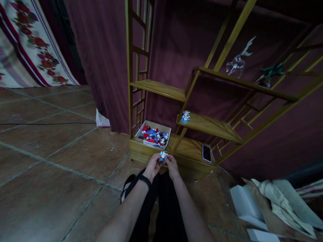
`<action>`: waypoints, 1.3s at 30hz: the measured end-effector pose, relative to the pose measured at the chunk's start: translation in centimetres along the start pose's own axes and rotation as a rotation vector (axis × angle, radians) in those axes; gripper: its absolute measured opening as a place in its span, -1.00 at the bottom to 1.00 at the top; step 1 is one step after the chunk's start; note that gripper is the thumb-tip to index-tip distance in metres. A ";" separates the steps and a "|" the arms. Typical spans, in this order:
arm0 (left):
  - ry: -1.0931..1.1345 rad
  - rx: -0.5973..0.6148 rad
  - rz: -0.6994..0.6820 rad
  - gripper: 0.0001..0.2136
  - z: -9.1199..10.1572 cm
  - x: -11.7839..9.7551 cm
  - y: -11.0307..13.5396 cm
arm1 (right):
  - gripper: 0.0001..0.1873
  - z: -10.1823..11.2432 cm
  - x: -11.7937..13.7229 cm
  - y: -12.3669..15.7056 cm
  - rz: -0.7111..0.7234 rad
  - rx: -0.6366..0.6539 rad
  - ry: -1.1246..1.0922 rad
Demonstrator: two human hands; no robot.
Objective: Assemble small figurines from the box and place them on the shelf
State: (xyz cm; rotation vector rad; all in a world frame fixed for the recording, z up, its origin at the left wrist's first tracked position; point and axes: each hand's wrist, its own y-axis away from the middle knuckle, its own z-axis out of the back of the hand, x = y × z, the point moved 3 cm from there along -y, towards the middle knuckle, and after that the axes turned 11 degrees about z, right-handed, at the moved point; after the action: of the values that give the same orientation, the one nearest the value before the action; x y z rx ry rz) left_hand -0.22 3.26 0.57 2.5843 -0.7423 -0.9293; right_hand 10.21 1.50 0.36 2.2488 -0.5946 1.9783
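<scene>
Between my two hands is a small blue and white figurine (163, 155), held just in front of the shelf's low base. My left hand (154, 164) is closed around its left side, and my right hand (172, 164) pinches it from the right. Just beyond them, an open cardboard box (166, 129) full of red, blue, black and white figurines rests on the bottom shelf. A similar blue figurine (185, 116) stands on the left end of the middle shelf (209, 126). Fine details of the held figurine are too small to make out.
A phone (206, 153) lies on the bottom shelf at right. On the upper right shelf (242, 80) stand a clear deer ornament (238, 62) and a dark green ornament (270, 74). White boxes (246, 203) and cloth sit on the floor at right. A cable (50, 124) crosses the tiles.
</scene>
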 end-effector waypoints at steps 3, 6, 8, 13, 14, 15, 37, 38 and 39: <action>0.007 0.018 0.002 -0.86 0.0 0.0 0.1 | -0.80 -0.1 -0.3 -0.1 -0.014 -0.007 -0.011; 0.015 0.025 -0.003 -0.86 -0.2 0.0 0.3 | -0.79 -0.1 -0.3 -0.1 -0.015 -0.010 -0.042; 0.019 0.021 -0.011 -0.86 -0.2 0.0 0.5 | -0.80 -0.2 -0.3 -0.1 -0.011 -0.010 -0.051; 0.011 0.025 -0.018 -0.84 -0.2 0.0 0.7 | -0.79 -0.1 -0.6 -0.2 -0.003 -0.019 -0.046; 0.010 0.030 -0.021 -0.84 -0.2 0.0 0.7 | -0.78 0.0 -0.7 -0.2 -0.001 -0.025 -0.045; 0.011 0.037 -0.025 -0.83 -0.2 0.1 0.7 | -0.77 0.0 -0.7 -0.2 -0.001 -0.030 -0.044; 0.034 0.078 0.038 -0.67 0.0 0.5 0.6 | -0.72 0.0 0.1 0.3 0.018 -0.030 0.010; 0.037 0.070 0.044 -0.68 0.1 0.5 0.5 | -0.71 0.0 0.0 0.3 0.020 -0.034 0.017; 0.041 0.065 0.050 -0.69 0.1 0.5 0.4 | -0.70 0.1 -0.1 0.2 0.023 -0.042 0.023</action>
State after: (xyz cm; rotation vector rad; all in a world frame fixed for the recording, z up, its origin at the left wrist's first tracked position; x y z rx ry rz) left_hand -0.09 2.62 0.46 2.6193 -0.8352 -0.8483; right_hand 10.20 1.31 0.18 2.2023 -0.6564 1.9803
